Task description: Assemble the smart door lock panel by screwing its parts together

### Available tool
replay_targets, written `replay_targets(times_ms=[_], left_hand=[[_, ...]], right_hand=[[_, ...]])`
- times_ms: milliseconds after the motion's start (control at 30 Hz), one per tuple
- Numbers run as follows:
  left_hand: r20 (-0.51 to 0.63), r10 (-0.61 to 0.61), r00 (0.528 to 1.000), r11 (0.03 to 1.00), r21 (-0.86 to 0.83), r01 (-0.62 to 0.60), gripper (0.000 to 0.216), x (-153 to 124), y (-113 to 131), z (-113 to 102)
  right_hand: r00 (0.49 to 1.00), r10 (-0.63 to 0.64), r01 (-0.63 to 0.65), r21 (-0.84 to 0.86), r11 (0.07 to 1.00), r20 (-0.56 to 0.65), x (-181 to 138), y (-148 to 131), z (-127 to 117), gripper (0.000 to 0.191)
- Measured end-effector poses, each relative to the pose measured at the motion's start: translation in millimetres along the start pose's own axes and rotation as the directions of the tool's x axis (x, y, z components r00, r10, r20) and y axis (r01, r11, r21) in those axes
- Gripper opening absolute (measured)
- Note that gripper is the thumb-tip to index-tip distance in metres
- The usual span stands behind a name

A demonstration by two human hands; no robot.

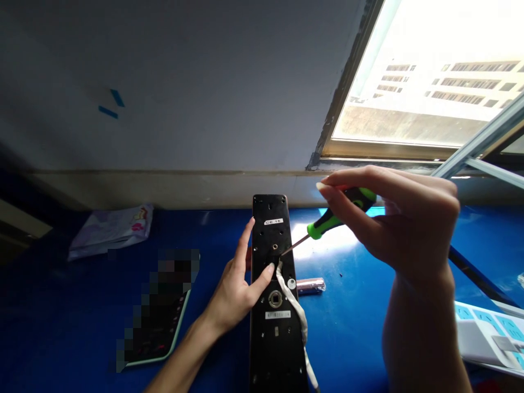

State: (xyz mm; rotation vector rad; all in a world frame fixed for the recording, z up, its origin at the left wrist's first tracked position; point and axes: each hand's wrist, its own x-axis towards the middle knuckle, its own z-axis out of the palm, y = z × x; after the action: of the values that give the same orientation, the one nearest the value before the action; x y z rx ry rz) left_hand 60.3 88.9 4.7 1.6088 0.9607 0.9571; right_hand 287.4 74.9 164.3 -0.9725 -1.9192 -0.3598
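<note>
A long black door lock panel (273, 349) lies on the blue tabletop with its back face up, marked by a small "CE 16" label. My left hand (237, 286) grips it from the left side, thumb on the face and fingers along the edge. My right hand (403, 221) holds a green and black screwdriver (323, 222) at a slant. The screwdriver's tip meets the panel near the top of a white wrapped cable (295, 305), close to my left thumb. From the panel's right side sticks out a film-covered, copper-coloured handle (311, 286).
A phone (161, 327), partly pixelated, lies on the blue table (221, 360) at left. Behind it is a plastic packet (112, 232). White and light-blue items (483, 338) sit at right, with metal ladder-like bars (483, 139) above. A wall and window border the back.
</note>
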Motion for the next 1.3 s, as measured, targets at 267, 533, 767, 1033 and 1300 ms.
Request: replay_targets(times_ms=[267,533,767,1033,1300], left_hand=[[-0.124,0.412,0.903,0.793,0.537,-0.288,0.062,-0.6,4.7,-3.3],[0.070,0.503,0.861,0.659,0.614,-0.435,0.028,23.4,33.2,-0.6],[0.108,0.474,0.874,0.682,0.583,-0.442,0.028,34.9,43.4,3.3],[0.124,0.499,0.857,0.686,0.548,-0.479,0.033,29.0,36.8,6.7],[0.121,0.493,0.862,0.720,0.499,-0.482,0.033,27.6,38.2,8.0]], right_hand=[[0.996,-0.040,0.034,-0.085,0.996,-0.076,-2.1,-1.3,-11.3,0.011],[0.996,-0.064,0.054,-0.142,0.988,-0.070,-0.7,-3.6,-6.1,0.010],[0.995,-0.068,0.057,-0.143,0.988,-0.075,-1.4,-6.1,-7.0,0.013],[0.990,-0.103,0.088,-0.152,0.984,-0.099,-0.2,-5.9,-4.2,0.010],[0.976,-0.148,0.119,-0.182,0.976,-0.157,0.5,-8.6,-1.0,0.012]])
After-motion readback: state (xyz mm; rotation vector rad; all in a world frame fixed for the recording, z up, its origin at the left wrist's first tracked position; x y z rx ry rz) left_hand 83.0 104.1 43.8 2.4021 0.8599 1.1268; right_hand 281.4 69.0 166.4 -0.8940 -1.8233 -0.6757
